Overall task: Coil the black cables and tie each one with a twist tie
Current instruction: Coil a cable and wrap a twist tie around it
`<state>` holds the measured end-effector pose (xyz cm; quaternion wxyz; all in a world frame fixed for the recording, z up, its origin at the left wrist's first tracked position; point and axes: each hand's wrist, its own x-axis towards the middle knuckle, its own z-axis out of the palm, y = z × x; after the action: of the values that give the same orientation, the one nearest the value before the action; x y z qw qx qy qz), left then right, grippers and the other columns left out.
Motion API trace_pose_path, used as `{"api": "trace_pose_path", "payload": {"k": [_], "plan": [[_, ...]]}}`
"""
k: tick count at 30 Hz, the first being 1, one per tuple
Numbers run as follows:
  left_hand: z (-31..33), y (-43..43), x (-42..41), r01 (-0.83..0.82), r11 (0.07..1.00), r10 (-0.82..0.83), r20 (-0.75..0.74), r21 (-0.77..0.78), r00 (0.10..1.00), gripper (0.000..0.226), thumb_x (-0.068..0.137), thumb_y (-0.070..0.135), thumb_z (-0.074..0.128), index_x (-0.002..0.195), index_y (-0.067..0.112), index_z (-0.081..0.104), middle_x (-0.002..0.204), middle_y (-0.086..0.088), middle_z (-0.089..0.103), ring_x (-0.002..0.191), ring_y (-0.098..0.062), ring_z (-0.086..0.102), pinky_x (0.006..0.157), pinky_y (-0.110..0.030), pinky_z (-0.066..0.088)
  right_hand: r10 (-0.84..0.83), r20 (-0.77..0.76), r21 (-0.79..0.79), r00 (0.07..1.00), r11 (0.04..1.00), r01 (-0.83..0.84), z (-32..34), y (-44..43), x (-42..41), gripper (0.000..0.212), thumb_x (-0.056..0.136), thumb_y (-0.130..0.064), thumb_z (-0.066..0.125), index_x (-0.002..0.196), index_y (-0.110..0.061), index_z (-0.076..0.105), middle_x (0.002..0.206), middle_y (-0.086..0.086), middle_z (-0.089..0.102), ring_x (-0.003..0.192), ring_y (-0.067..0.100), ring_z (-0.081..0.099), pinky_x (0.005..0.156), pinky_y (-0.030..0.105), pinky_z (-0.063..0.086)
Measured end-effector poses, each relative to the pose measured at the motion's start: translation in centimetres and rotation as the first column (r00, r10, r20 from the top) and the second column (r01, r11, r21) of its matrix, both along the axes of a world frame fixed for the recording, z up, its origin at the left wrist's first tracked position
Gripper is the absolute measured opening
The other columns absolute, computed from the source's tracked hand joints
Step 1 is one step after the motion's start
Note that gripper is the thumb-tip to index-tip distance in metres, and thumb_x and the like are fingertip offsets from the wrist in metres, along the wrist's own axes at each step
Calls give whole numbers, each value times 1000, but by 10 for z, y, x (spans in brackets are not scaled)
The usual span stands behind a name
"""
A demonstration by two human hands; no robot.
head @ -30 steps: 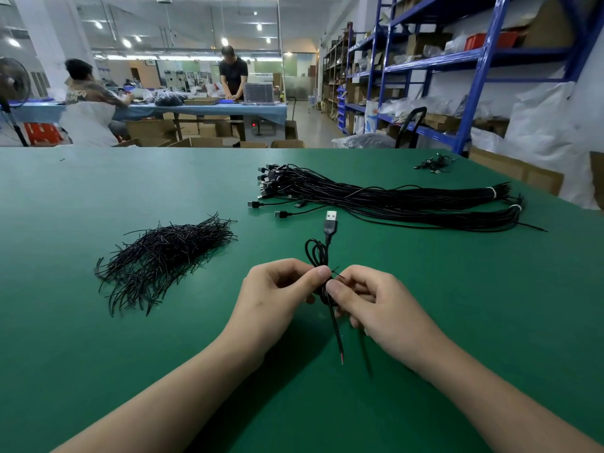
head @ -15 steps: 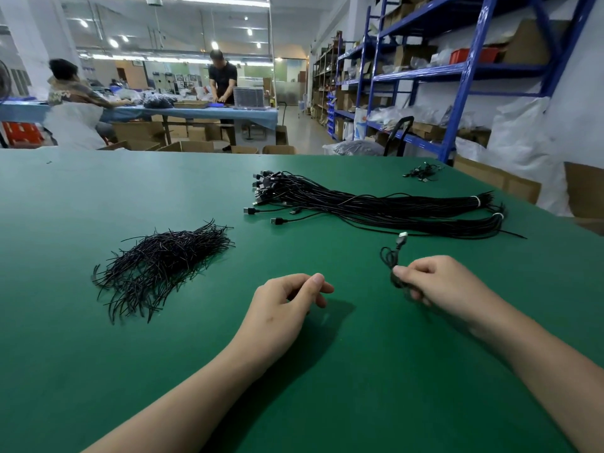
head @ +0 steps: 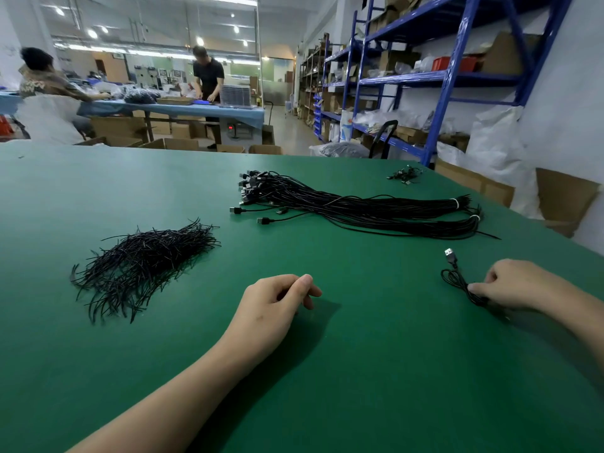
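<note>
left hand (head: 277, 302): fingers loosely curled, holding nothing | right hand (head: 519, 286): fingers pinch coiled cable (head: 457, 276) | twist ties (head: 140, 263) left of left fingers | cable bundle (head: 359, 207) beyond both

Open green table (head: 359, 322) lies between twist-tie pile (head: 143, 259) and cable bundle (head: 359, 207).

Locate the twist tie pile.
In the head view, the twist tie pile lies left on the table, forward-left of the left hand and left of the cable bundle.
</note>
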<state>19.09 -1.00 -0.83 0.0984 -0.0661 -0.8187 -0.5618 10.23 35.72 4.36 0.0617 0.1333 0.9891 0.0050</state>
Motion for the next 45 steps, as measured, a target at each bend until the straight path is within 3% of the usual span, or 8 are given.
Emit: {"api": "trace_pose_path", "payload": {"k": [4, 11, 16, 25, 31, 36, 40, 45], "plan": [[-1, 0, 0, 6, 999, -6, -10, -32, 1000, 32, 103, 42, 50, 86, 33, 75, 85, 11, 72, 78, -33, 59, 75, -44, 49, 169, -302, 174, 938, 977, -120, 5, -26, 13, 31, 94, -49, 59, 100, -19, 58, 102, 2, 58, 94, 23, 58, 77, 38, 54], [1, -2, -18, -79, 984, 74, -40, -158, 996, 18, 100, 36, 58, 108, 31, 74, 100, 17, 70, 93, 2, 61, 76, -6, 41, 421, -401, -130, 814, 853, -505, -25, -132, 0, 50, 102, -46, 49, 143, -19, 46, 146, -1, 44, 137, 20, 40, 111, 38, 36], [14, -23, -67, -71, 892, 62, -34, -447, 998, 27, 103, 31, 54, 126, 23, 65, 123, 2, 57, 105, -10, 57, 89, -18, 38, 339, -462, -260, 819, 831, -491, -50, -166, -35, 55, 105, -42, 43, 153, -15, 37, 158, 1, 35, 148, 18, 28, 120, 36, 25], [13, -10, -193, -156, 608, 194, -45, -779, 980, 54, 104, 27, 46, 155, 17, 33, 164, -7, 28, 151, -30, 23, 120, -47, 25, 347, -447, -97, 824, 897, -430, -64, -154, -72, 66, 103, -55, 35, 161, -28, 18, 170, 2, 4, 156, 18, -1, 126, 44, 5], [3, 1, -221, -289, 513, 232, -194, -808, 953, 37, 102, 38, 51, 133, 19, 55, 129, -6, 63, 126, -30, 53, 100, -43, 36, 47, -294, -274, 955, 953, -132, -56, -128, -139, 86, 91, -76, 42, 159, -43, 1, 167, 3, -23, 155, 25, -16, 120, 64, 4], [8, 0, -222, -171, 731, 176, -59, -661, 983, 22, 104, 28, 47, 102, 24, 68, 101, -6, 68, 88, -31, 61, 70, -32, 42, 5, -238, -295, 971, 952, -77, -53, -130, -187, 91, 81, -92, 27, 157, -49, 0, 166, 3, -24, 154, 26, -18, 115, 73, -1], [26, -18, -204, -68, 787, 109, 30, -613, 994, 30, 102, 24, 49, 79, 31, 66, 66, 5, 58, 58, -19, 50, 55, -29, 38, 6, -189, -268, 982, 962, -57, -53, -130, -209, 85, 81, -92, 14, 156, -52, 5, 168, 3, -18, 154, 27, -16, 113, 75, -3], [46, -54, -167, 62, 702, 20, 107, -709, 994, 27, 103, 31, 51, 88, 30, 73, 80, -2, 70, 69, -23, 61, 65, -28, 50, 27, -178, -243, 984, 967, -70, -56, -127, -228, 81, 82, -90, 9, 155, -54, 10, 169, 3, -11, 155, 28, -15, 112, 76, -5]]}}
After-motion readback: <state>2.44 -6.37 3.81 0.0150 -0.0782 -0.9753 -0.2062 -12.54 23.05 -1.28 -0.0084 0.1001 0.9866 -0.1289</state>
